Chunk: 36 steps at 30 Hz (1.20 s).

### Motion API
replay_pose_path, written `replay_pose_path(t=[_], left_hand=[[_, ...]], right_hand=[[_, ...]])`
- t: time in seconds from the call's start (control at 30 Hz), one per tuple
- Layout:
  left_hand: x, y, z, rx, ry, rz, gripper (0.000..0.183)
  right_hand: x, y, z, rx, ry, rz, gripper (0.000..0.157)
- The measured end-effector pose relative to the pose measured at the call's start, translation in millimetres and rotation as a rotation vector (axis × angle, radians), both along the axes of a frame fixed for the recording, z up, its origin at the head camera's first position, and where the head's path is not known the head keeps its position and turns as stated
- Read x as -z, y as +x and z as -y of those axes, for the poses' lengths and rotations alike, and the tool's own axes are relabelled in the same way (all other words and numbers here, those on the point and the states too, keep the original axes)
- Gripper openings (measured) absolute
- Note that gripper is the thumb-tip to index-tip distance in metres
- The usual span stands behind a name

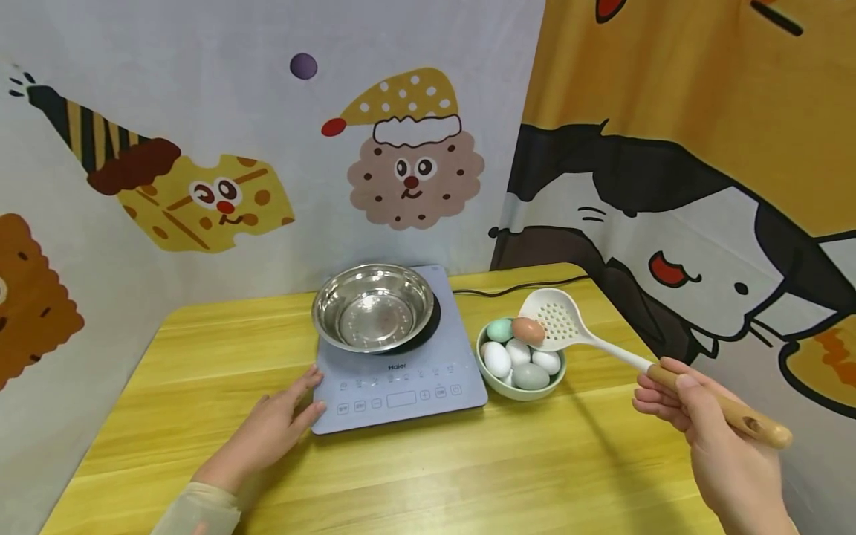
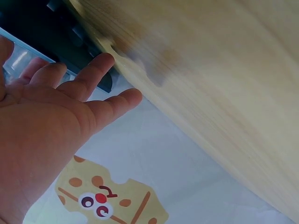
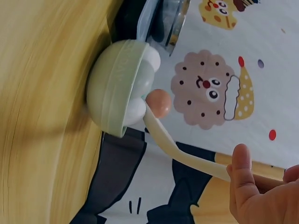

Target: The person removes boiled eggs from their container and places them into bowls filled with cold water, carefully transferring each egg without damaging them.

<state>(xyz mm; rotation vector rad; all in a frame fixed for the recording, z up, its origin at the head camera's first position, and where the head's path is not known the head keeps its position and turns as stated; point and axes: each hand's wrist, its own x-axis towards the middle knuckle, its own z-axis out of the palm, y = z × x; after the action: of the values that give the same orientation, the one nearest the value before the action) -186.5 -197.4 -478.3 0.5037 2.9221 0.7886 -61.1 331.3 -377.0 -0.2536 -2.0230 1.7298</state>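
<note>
My right hand (image 1: pixel 715 438) grips the wooden handle of a white slotted skimmer (image 1: pixel 558 319). Its perforated head is over the far right rim of a green bowl (image 1: pixel 518 390). White, greenish and grey eggs fill that bowl. A brown egg (image 1: pixel 528 331) is at the left edge of the skimmer's head; in the right wrist view the same brown egg (image 3: pixel 159 103) sits above the others. Whether the skimmer bears its weight, I cannot tell. With fingers extended, my left hand (image 1: pixel 267 427) touches the left edge of an induction cooker (image 1: pixel 401 383).
A shiny metal basin (image 1: pixel 373 308) stands on the cooker's rear half, slightly left of centre. Behind the bowl a black cable (image 1: pixel 515 286) runs along the wooden table (image 1: pixel 428 475). A cartoon-printed cloth (image 1: pixel 234 74) hangs close behind and beside the table.
</note>
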Motion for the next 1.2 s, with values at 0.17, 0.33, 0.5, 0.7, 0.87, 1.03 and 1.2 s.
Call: replay_pose_path(t=[0.17, 0.33, 0.5, 0.7, 0.87, 1.03, 1.2], left_hand=[[1.9, -0.7, 0, 0.001, 0.001, -0.006, 0.061], [2.2, -0.9, 0, 0.001, -0.004, -0.012, 0.061], [2.3, 0.0, 0, 0.004, -0.01, -0.013, 0.061], [2.7, -0.1, 1, 0.003, -0.021, -0.009, 0.061], [1.6, 1.9, 1, -0.003, -0.039, -0.039, 0.061], [3.2, 5.1, 2, 0.0, -0.042, -0.104, 0.061], [2.7, 10.4, 11, -0.027, -0.028, -0.196, 0.061]], right_hand=[[-1.5, 2.5, 9, 0.007, 0.109, 0.017, 0.042], [-3.1, 4.8, 11, 0.006, 0.102, 0.005, 0.041], [-3.4, 4.8, 6, 0.016, 0.066, -0.026, 0.039], [-0.6, -22.8, -28, -0.085, -0.485, -0.066, 0.034], [22.5, -68.0, -67, -0.102, -0.959, -0.008, 0.022], [50.8, -106.3, -84, 0.008, -1.141, 0.057, 0.016], [67.7, -122.8, -89, 0.063, -1.205, 0.078, 0.017]])
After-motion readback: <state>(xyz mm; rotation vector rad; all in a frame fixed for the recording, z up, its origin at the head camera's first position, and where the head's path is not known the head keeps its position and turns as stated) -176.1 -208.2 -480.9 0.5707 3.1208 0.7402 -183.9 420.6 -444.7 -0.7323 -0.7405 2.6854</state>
